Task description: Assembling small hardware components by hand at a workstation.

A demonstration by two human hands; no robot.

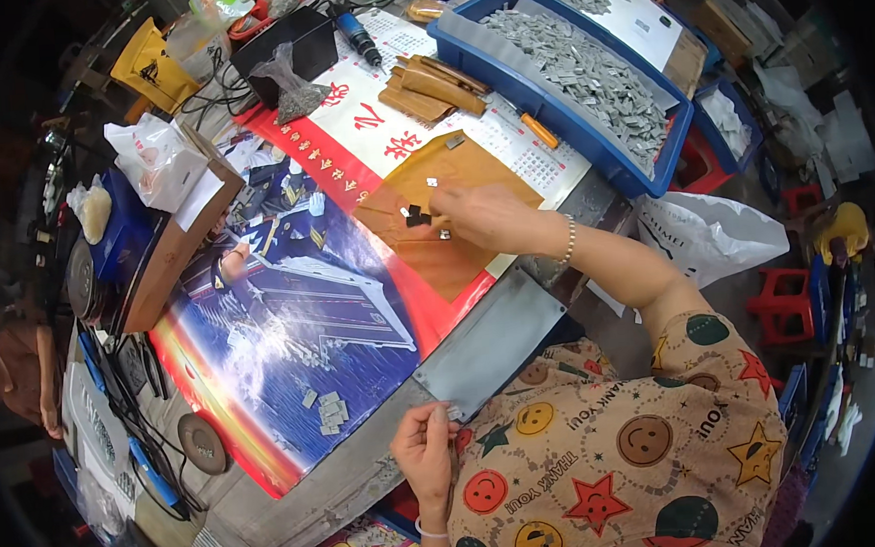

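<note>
- Here the right hand (482,214) reaches out over a brown paper sheet (437,258) on the desk (369,468), fingers pinched together on a small dark part (416,216).
- Beside that part, a few tiny grey pieces (444,235) lie scattered on the brown sheet.
- The left hand (423,453) sits near the body at the desk's edge, fingers closed on a small grey piece (453,412), just beside a flat grey metal plate (490,342).
- Under the brown sheet spreads a large colourful poster (290,323), with a little pile of grey pieces (328,411) on its lower part.
- Beyond the right hand, a stack of brown strips (431,88) lies on a calendar sheet (510,154).
- Farther out, a long blue bin (548,116) holds a heap of small grey parts (585,69).
- To the left stands a cardboard box (170,245) with a white bag (150,156) on top.
</note>
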